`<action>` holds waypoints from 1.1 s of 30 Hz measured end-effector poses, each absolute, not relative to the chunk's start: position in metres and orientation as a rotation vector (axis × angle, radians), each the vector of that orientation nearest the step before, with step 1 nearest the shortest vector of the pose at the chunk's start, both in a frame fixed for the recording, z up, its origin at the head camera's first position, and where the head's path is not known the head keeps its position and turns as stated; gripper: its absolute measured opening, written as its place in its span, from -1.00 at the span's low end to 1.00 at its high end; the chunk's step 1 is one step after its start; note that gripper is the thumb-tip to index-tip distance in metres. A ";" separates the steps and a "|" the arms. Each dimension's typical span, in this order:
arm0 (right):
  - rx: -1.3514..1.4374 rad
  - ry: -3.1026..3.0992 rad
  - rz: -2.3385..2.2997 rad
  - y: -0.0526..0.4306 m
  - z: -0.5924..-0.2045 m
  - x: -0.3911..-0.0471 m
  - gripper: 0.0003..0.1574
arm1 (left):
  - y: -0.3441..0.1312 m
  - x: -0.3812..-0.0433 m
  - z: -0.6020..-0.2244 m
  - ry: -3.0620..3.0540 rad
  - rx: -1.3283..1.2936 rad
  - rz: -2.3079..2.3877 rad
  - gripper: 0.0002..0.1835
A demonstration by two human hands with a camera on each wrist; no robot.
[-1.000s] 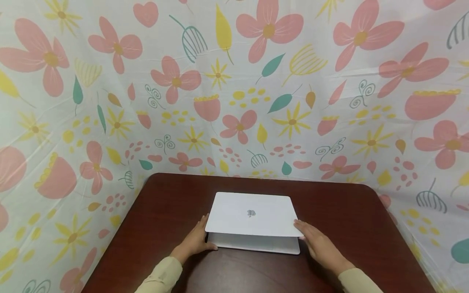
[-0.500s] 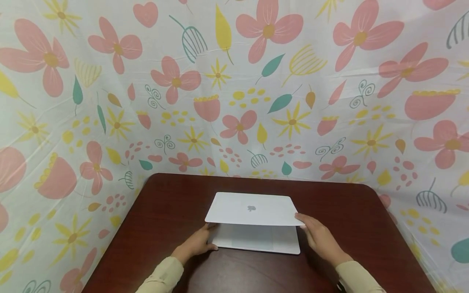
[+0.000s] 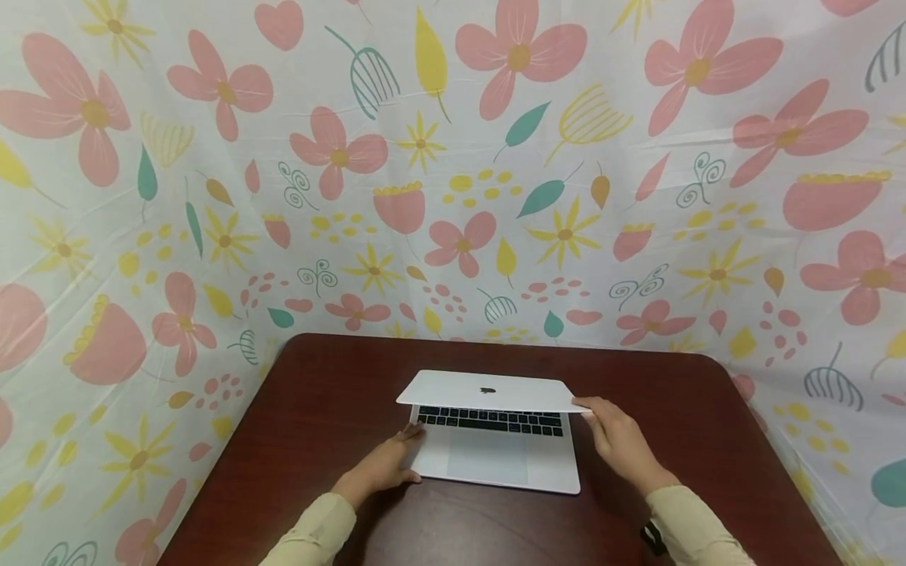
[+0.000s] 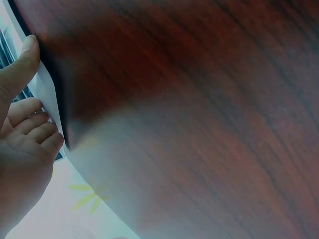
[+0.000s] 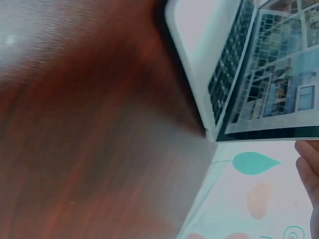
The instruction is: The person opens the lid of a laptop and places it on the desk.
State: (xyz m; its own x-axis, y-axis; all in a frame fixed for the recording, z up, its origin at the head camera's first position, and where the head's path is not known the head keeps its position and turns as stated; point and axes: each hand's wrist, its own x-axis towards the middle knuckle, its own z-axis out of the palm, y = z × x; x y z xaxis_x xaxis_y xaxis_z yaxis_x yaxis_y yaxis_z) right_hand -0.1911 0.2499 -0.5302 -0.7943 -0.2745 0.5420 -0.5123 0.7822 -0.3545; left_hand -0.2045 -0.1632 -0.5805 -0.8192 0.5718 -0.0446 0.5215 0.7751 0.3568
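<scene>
A silver laptop (image 3: 488,456) lies on the table with its lid (image 3: 524,391) partly raised, showing the black keyboard (image 3: 495,421) and trackpad. My right hand (image 3: 623,444) pinches the lid at its right front corner. In the right wrist view the lit screen (image 5: 299,74) shows pictures, and fingertips (image 5: 306,162) sit at the lid's edge. My left hand (image 3: 382,468) grips the left side of the base, thumb near the front corner. The left wrist view has that thumb (image 4: 25,62) over the base's edge and the other fingers curled in.
The dark reddish-brown wooden table (image 3: 340,377) has rounded far corners. A white cloth (image 3: 453,314) printed with flowers and leaves hangs behind it and along both sides. A dark band (image 3: 653,538) shows at the right wrist below the sleeve.
The lid's front edge has risen and tilted back with my right hand, uncovering the trackpad and then the keyboard. My left hand has stayed at the base's left side.
</scene>
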 end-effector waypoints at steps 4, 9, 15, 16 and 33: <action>0.573 -2.501 0.704 0.249 -0.525 -0.198 -0.74 | -0.162 -0.205 -0.580 2.806 0.837 0.499 -0.14; 0.563 -2.484 0.759 0.249 -0.517 -0.209 -0.80 | -0.161 -0.205 -0.579 2.793 0.811 0.519 -0.13; 0.525 -2.453 0.782 0.249 -0.504 -0.231 -0.81 | -0.162 -0.204 -0.577 2.788 0.806 0.543 -0.14; 0.512 -2.456 0.786 0.249 -0.501 -0.236 -0.81 | -0.162 -0.204 -0.576 2.792 0.811 0.541 -0.14; 0.291 -2.557 0.943 0.245 -0.475 -0.286 -0.53 | -0.163 -0.203 -0.578 2.785 0.830 0.577 -0.16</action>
